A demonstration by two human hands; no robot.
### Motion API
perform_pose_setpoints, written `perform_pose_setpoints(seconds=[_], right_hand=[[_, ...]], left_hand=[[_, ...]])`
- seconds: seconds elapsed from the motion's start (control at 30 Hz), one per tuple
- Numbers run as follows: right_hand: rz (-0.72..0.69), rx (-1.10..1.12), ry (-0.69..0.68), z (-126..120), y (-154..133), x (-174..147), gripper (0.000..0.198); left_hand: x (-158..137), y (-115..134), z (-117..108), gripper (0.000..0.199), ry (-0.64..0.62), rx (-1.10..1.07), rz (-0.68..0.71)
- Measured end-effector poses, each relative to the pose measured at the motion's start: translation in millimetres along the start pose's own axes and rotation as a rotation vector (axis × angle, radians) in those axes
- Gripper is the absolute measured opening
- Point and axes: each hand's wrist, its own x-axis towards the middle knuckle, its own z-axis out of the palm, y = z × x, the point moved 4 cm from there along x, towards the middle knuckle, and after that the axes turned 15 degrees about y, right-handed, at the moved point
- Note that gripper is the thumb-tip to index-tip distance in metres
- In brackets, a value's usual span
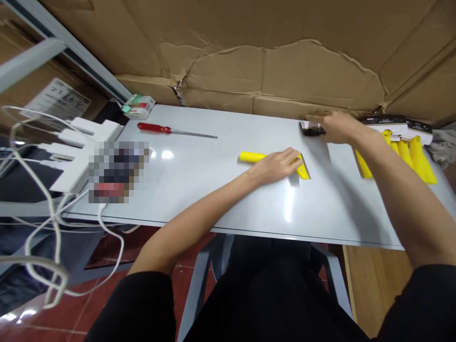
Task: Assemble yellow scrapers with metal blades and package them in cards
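A yellow scraper [252,156] with a wide, flared head lies on the white table. My left hand [280,165] is closed over it near the head, covering the middle of the tool. Farther back and to the right, my right hand [338,126] is at the table's rear edge, by the cardboard. Its fingers are on a small black packaging sleeve [311,128] with white markings; blur hides part of the grip. Several more yellow scrapers [423,161] with black-and-white cards [395,126] lie at the right, partly behind my right forearm.
A red-handled screwdriver [155,128] lies at the back left, near a small box [139,107]. On the left are a white power strip [87,152], a blurred-out object [119,173] and loose white cables [53,228]. Brown cardboard [228,66] stands along the table's back.
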Motion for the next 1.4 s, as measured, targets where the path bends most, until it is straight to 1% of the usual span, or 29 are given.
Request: perform_pose_setpoints(seconds=[0.03, 0.1, 0.13, 0.17, 0.27, 0.3, 0.37, 0.43, 0.47, 0.57, 0.63, 0.7, 0.8, 0.9, 0.97, 1.03, 1.1, 1.2, 1.27, 1.4], right_hand=[[-0.002, 0.024, 0.006, 14.0, 8.6, -5.0, 0.094], [0.001, 0.139, 0.087, 32.9, 13.3, -12.9, 0.091], [0.006, 0.206, 0.148, 37.3, 12.1, -17.4, 0.090], [0.006, 0.261, 0.207, 38.9, 9.7, -22.9, 0.091], [-0.003, 0.383, 0.359, 33.4, -3.5, -44.1, 0.102], [0.007, 0.450, 0.394, 30.7, -9.3, -51.3, 0.101], [0.070, 0.650, 0.430, 27.5, -21.9, -62.3, 0.089], [0.177, 0.836, 0.405, 28.8, -34.7, -67.9, 0.076], [0.233, 0.902, 0.388, 30.2, -40.6, -69.3, 0.071], [0.366, 0.996, 0.378, 33.0, -54.8, -71.7, 0.065], [0.417, 1.006, 0.398, 33.2, -61.6, -73.5, 0.067], [0.446, 1.030, 0.397, 33.4, -68.0, -75.3, 0.067], [0.494, 1.191, 0.312, 35.2, -77.9, -77.2, 0.063], [0.566, 1.371, 0.270, 32.4, -84.9, -79.3, 0.071], [0.578, 1.440, 0.296, 27.2, -87.7, -80.8, 0.080], [0.552, 1.490, 0.324, 22.2, -89.6, -81.9, 0.085], [0.523, 1.543, 0.308, 21.1, -90.5, -83.0, 0.087], [0.523, 1.609, 0.215, 27.7, -89.7, -86.4, 0.086], [0.551, 1.644, 0.176, 34.6, -88.4, -90.7, 0.085], [0.651, 1.750, 0.152, 48.3, -90.7, -101.8, 0.097]], left_hand=[[-2.1, -9.9, -2.8, 0.026, 0.053, -0.008, -0.072], [-6.4, -33.1, -13.3, 0.021, 0.199, -0.056, -0.237], [-8.5, -45.5, -20.7, 0.019, 0.286, -0.093, -0.328], [-10.5, -57.8, -29.1, 0.020, 0.382, -0.138, -0.432], [-18.2, -89.2, -51.6, 0.039, 0.672, -0.333, -0.804], [-21.2, -96.2, -56.1, 0.044, 0.763, -0.414, -0.926], [-26.7, -104.3, -59.1, 0.050, 0.921, -0.585, -1.127], [-30.6, -107.1, -55.8, 0.051, 1.019, -0.740, -1.261], [-32.0, -107.4, -52.8, 0.050, 1.040, -0.804, -1.312], [-35.4, -106.8, -43.8, 0.047, 1.049, -0.922, -1.433], [-37.5, -106.5, -40.5, 0.045, 1.063, -0.949, -1.480], [-39.3, -106.5, -39.5, 0.046, 1.093, -0.956, -1.495], [-41.5, -106.7, -41.1, 0.044, 1.166, -0.944, -1.465], [-43.0, -106.1, -44.2, 0.044, 1.219, -0.902, -1.426], [-42.9, -105.3, -45.5, 0.045, 1.214, -0.872, -1.403], [-42.5, -104.3, -45.5, 0.046, 1.189, -0.858, -1.398], [-42.4, -102.9, -44.4, 0.046, 1.174, -0.862, -1.414], [-40.4, -97.9, -42.1, 0.048, 1.167, -0.894, -1.435], [-36.7, -91.4, -40.5, 0.049, 1.153, -0.919, -1.439], [-26.8, -75.3, -42.9, 0.050, 1.146, -0.898, -1.420]])
